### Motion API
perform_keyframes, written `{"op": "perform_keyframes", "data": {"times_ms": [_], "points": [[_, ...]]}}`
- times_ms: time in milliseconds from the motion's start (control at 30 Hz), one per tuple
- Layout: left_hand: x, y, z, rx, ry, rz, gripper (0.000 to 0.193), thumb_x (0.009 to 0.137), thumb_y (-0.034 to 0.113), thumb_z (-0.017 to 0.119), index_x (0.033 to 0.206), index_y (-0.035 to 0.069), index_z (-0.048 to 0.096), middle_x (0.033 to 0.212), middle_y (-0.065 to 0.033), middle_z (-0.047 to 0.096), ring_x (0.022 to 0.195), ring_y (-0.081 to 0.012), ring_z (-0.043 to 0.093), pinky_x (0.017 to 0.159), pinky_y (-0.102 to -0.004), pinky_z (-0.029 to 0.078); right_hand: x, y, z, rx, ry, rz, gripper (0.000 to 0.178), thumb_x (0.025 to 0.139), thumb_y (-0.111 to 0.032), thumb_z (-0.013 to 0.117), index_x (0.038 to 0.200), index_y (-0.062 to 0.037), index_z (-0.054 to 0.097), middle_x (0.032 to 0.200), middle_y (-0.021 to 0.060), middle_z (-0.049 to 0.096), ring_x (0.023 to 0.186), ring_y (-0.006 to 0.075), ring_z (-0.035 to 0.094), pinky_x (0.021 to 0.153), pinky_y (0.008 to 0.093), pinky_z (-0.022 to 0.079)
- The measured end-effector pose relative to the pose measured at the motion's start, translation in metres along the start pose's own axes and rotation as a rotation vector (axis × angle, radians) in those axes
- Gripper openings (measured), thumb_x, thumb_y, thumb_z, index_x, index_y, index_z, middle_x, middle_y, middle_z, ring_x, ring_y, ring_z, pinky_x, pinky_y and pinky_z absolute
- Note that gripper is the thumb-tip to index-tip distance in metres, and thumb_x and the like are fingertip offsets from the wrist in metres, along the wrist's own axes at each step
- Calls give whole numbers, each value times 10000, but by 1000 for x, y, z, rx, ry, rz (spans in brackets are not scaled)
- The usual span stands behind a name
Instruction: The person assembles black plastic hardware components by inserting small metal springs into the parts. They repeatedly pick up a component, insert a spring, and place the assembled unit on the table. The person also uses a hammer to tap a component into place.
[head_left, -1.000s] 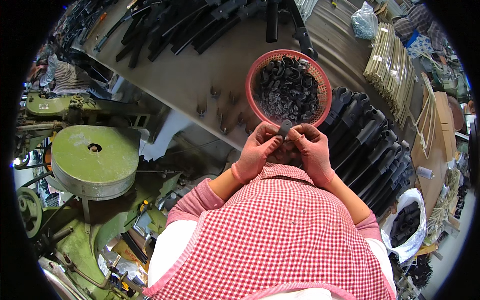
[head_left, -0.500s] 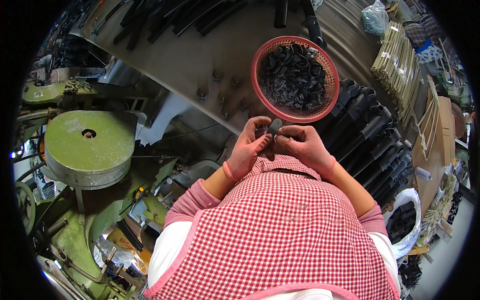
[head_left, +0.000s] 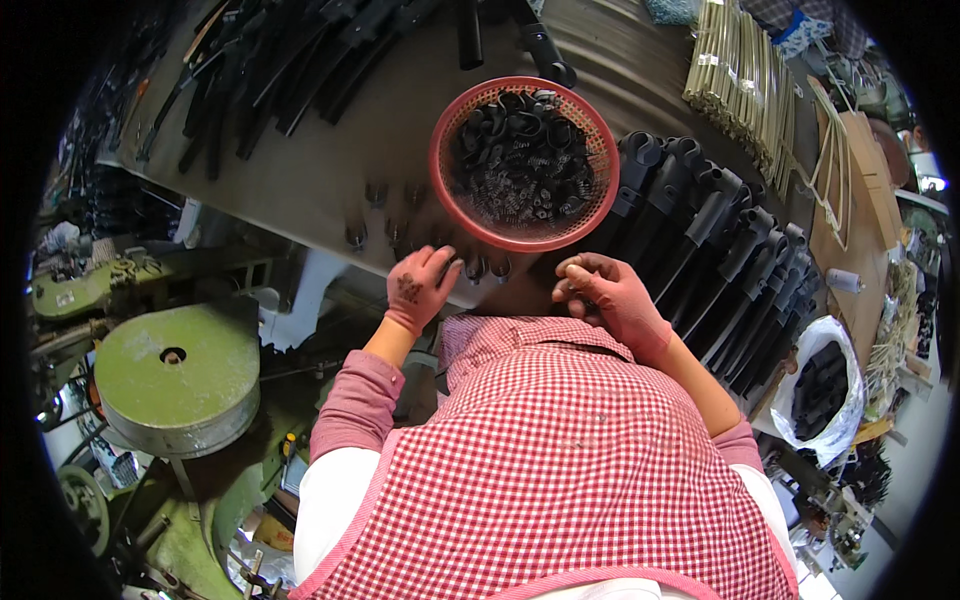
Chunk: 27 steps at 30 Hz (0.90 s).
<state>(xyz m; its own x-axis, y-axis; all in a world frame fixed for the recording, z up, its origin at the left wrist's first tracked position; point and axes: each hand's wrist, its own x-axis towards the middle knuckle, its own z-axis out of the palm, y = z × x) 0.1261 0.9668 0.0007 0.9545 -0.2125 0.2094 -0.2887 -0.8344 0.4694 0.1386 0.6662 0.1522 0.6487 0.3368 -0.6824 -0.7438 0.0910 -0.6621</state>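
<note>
My left hand [head_left: 420, 287], in a pink glove with a dark smudge on its back, reaches over the near edge of the metal-topped table. Its fingers pinch a small dark part [head_left: 448, 267], only partly visible. Beside it, several small clip-like parts [head_left: 475, 268] stand on the tabletop. My right hand [head_left: 615, 303], gloved in pink with stained fingertips, hovers in front of my apron, thumb and fingers curled together. Whatever lies in that curl is hidden. Just beyond both hands, a red plastic basket [head_left: 440, 190] holds black curved pieces [head_left: 525, 130] and small springs [head_left: 505, 190].
Black tubular parts [head_left: 700, 230] stand in rows at the right, with a bundle of pale rods [head_left: 735, 90] behind. Long black tubes [head_left: 310, 70] lie at the far left. A green machine [head_left: 180, 370] stands near left. A white bag [head_left: 820, 390] of dark pieces sits lower right.
My hands, together at a small grey piece with a rounded end, have parted. The left has moved left to the clip-like parts; the right has lowered slightly. The view has shifted too.
</note>
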Motion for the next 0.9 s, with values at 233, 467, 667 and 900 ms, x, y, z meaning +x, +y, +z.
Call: {"op": "perform_keyframes", "data": {"times_ms": [233,467,667,900], "points": [[165,28,47,676,-699,-136,232,897,174,570,1029,127,755,1055,-50,744,946,-213,724,663,-375,573,-10,-6,-11,-97,85,-118,286,957,-298,674,840,-38,664,615,-10,559,502,51,463,452,208,310],[181,35,7,371,-706,-70,292,861,257,632,1048,70,756,1054,-128,750,953,-245,732,780,-381,575,-19,-22,-19,54,133,-52,290,917,-132,704,1184,-22,686,928,7,691,768,58,616,636,188,472],[135,88,-61,-1352,-362,-436,183,992,209,622,1008,32,668,809,-15,625,758,-85,572,639,-254,482,-8,-49,-4,53,165,-388,173,855,-98,767,983,5,713,807,-7,680,640,48,583,553,178,440],[108,151,-109,-1638,-306,-427,201,1046,172,523,1189,42,579,879,1,593,765,-70,553,679,-229,491,2,-53,33,-3,163,-751,166,923,-24,688,1078,34,700,939,24,706,858,62,630,778,213,525]]}}
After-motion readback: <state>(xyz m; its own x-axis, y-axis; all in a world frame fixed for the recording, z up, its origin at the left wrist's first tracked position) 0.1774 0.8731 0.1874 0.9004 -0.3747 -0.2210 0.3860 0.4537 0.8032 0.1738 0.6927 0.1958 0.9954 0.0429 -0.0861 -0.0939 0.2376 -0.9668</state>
